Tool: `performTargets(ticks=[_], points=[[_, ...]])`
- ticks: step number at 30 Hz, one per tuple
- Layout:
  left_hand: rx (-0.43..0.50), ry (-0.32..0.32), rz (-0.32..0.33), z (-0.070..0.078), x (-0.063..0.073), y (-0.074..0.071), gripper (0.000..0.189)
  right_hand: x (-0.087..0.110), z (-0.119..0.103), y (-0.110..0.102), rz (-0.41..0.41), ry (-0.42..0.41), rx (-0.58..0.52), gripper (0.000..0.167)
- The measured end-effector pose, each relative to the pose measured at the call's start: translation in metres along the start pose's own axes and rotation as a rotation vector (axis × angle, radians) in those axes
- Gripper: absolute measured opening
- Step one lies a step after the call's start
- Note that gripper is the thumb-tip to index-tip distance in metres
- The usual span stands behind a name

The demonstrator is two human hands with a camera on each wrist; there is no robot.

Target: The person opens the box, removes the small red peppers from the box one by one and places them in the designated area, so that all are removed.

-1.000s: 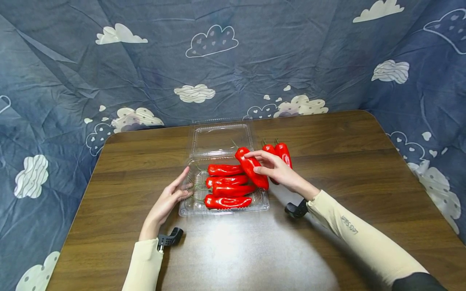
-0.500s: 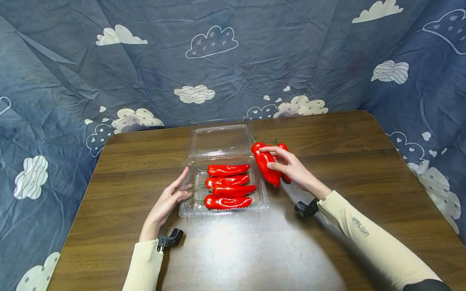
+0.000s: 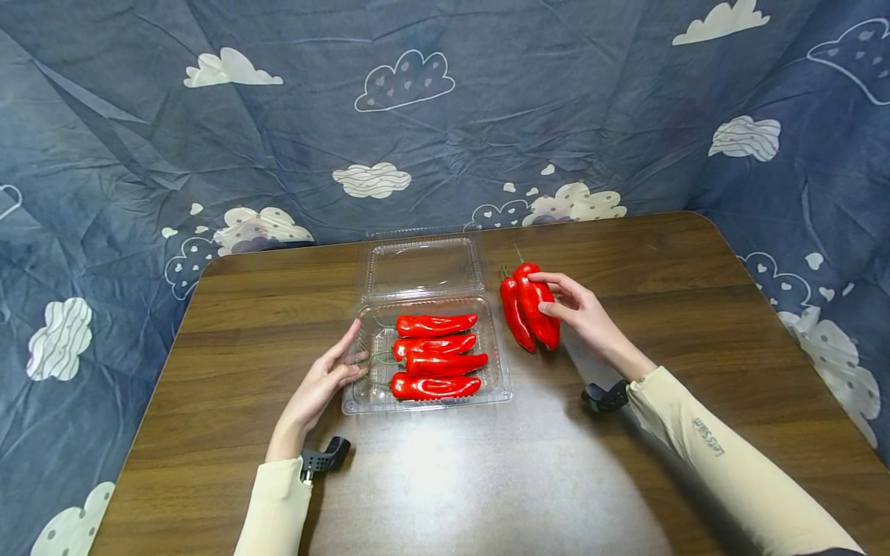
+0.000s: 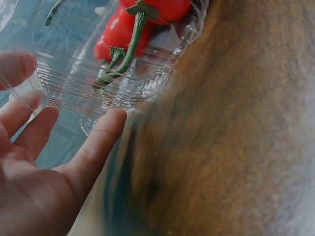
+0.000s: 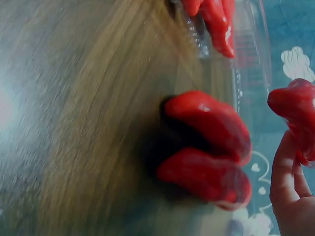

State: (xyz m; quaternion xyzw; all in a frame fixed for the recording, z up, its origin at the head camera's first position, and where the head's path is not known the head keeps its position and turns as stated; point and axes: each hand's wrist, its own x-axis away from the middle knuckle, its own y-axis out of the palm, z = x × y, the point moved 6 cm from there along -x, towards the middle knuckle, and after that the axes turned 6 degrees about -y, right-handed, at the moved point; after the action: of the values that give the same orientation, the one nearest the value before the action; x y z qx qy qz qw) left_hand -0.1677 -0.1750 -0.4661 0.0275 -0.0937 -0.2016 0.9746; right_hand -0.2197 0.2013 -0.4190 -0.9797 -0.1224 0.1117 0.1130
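My right hand (image 3: 584,315) pinches a red pepper (image 3: 534,305) between thumb and fingers, to the right of the clear plastic box. In the right wrist view this held pepper (image 5: 295,105) is raised above two other red peppers (image 5: 211,123) lying side by side on the table; in the head view it hides most of one of them. Against the left wall of the clear plastic box (image 3: 504,378), my left hand (image 3: 321,386) rests with extended fingers. Inside the box several red peppers (image 3: 434,388) lie in a row, green stems pointing left.
The box's clear lid (image 3: 424,266) lies folded back behind it. All stands on a brown wooden table (image 3: 640,270), with a dark blue cloud-patterned cloth (image 3: 292,139) hanging at the back and sides. A black wrist camera (image 3: 605,396) sits under my right wrist.
My right hand has carried the held pepper rightward, from above the box's right side to above the loose peppers. The left hand and box have stayed in place.
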Motion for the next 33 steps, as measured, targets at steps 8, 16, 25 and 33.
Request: performTargets(ticks=[8, 16, 25, 33], points=[[-0.001, -0.006, 0.002, -0.001, 0.0, -0.001, 0.069, 0.003, 0.008, -0.015, 0.085, 0.004, -0.019, 0.041], [-0.006, 0.004, -0.003, 0.0, 0.0, -0.001, 0.069, 0.006, 0.017, -0.025, 0.126, 0.029, -0.002, 0.041], [-0.008, 0.0, 0.0, 0.001, 0.0, 0.0, 0.069, 0.008, 0.025, -0.032, 0.169, 0.065, -0.019, 0.042], [-0.013, -0.002, 0.005, 0.0, 0.0, -0.001, 0.068, 0.008, 0.035, -0.037, 0.184, 0.104, -0.016, 0.043]])
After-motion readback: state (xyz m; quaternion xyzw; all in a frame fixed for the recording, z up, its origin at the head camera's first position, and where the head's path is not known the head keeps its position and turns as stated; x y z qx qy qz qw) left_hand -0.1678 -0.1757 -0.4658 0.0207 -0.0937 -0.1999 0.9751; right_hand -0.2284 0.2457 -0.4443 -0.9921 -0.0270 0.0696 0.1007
